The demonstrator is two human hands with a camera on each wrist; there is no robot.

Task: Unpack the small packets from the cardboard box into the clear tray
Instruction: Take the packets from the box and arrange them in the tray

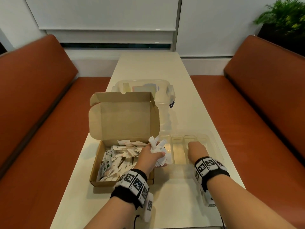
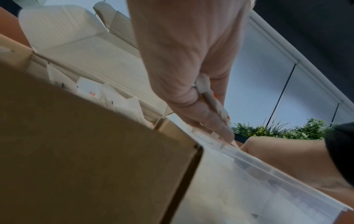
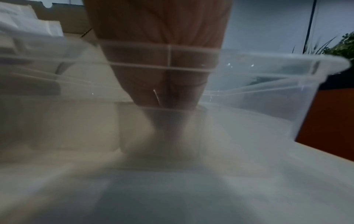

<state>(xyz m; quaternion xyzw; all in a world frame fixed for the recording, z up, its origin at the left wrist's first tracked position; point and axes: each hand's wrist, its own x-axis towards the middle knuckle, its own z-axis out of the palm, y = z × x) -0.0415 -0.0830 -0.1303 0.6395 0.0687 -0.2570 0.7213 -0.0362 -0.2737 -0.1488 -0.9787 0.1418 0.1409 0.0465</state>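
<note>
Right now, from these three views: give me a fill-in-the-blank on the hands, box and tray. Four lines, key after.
1. The left hand grips a bunch of white ____.
2. The cardboard box has its lid ____.
3. The right hand reaches into the clear ____.
4. The divided clear tray sits to the ____ of the box.

Missing words: packets; open; tray; right

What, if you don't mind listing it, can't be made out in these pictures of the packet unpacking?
- Right hand fingers: hidden behind its own back in the head view; smeared through the clear tray wall in the right wrist view.
- Count of packets the left hand grips: they overlap.
- Cardboard box bottom: buried under loose packets.
- Far lidded container contents: blurred, partly behind the box flap.
</note>
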